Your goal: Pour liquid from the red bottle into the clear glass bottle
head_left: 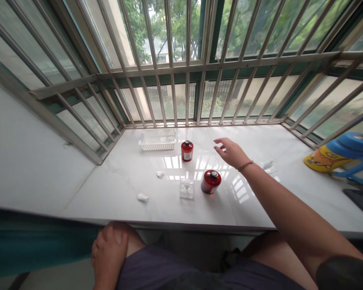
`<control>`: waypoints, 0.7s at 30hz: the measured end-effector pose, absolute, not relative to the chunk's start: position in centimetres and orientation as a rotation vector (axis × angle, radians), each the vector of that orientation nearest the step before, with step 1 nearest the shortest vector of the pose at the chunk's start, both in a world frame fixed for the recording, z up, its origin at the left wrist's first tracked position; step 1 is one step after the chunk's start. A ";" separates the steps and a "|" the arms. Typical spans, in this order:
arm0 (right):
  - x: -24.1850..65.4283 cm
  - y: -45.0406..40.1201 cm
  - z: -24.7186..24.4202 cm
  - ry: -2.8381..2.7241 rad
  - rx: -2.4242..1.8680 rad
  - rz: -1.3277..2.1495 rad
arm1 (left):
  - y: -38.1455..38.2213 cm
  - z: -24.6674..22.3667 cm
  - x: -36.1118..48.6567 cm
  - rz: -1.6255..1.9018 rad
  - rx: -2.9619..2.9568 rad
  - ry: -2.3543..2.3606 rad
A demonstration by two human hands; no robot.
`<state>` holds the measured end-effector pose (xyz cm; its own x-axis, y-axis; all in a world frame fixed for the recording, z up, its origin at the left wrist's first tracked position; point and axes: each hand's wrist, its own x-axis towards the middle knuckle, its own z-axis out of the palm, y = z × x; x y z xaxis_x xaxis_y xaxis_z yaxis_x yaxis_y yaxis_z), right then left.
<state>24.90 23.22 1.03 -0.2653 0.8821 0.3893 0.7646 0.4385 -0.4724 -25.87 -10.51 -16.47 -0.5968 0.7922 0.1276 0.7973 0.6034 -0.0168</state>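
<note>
My right hand [230, 153] reaches out over the white sill with its fingers apart and nothing between them. To its left stands a red bottle [186, 151] with a black cap and a white label. A second red bottle [211, 182], also black-capped, stands nearer to me, below the hand. Beside that one lies a clear square glass-like piece [186, 189] with a round middle. My left hand [109, 251] rests on my left knee, fingers lying flat over it and holding nothing.
A white perforated basket [157, 146] sits at the back by the window bars [187, 96]. Crumpled white bits [142, 197] lie on the marble-look sill [109, 189]. Clear crumpled plastic [268, 165] is behind my right wrist. At right are a blue-and-yellow bottle [335, 151] and a dark flat object [361, 204].
</note>
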 end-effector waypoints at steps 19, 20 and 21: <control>40.9 17.3 -10.4 -1.864 -1.911 0.057 | -10.0 -14.9 -24.4 0.007 -1.297 -2.718; 39.9 18.1 -10.3 -1.877 -1.885 0.057 | -10.1 -15.0 -24.5 0.009 -1.301 -2.706; 38.9 18.8 -10.1 -1.897 -1.853 0.063 | -10.1 -15.1 -24.6 0.010 -1.302 -2.701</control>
